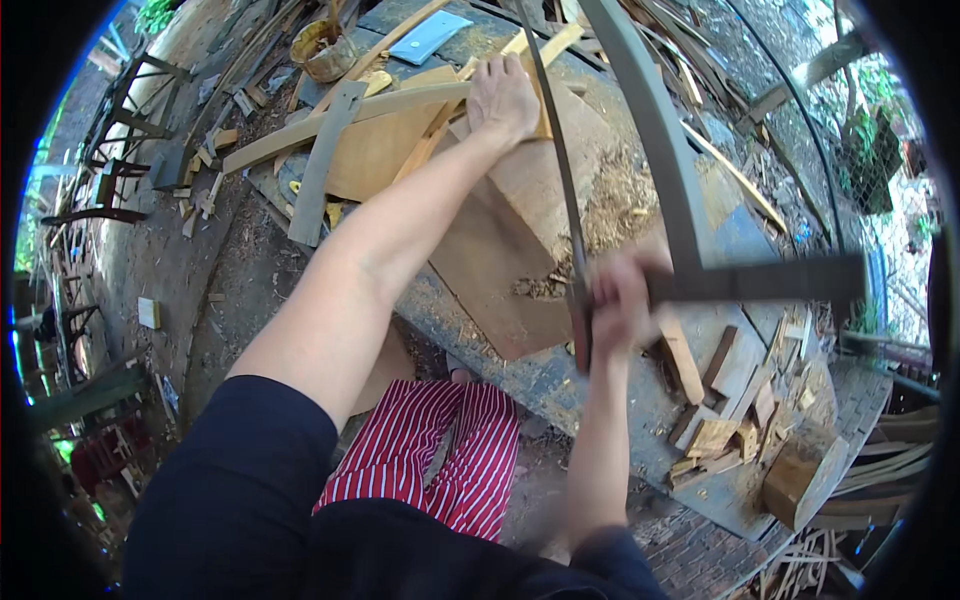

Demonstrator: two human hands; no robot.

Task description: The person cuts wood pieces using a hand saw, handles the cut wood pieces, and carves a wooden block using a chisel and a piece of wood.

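My right hand (622, 295), smeared by motion, is wrapped round the end of a wooden frame saw (655, 130), beside its long crossbar. The saw's thin dark blade (562, 150) runs away from me, just right of my left hand. With bent fingers, my left hand (503, 100) grips a piece of yellowish wood (544, 112) from above. That piece rests at the far end of a thick pale wooden block (535, 195). Whether the blade touches the wood, I cannot tell. Sawdust and shavings (632, 190) lie heaped right of the block.
A worn workbench (470, 370) carries loose boards, a blue flat object (430, 38) and a bucket-like container (325, 55) at the far left. Several offcuts (715, 438) and a larger wood block (800, 475) sit at the near right. Chair frames (120, 150) stand far left.
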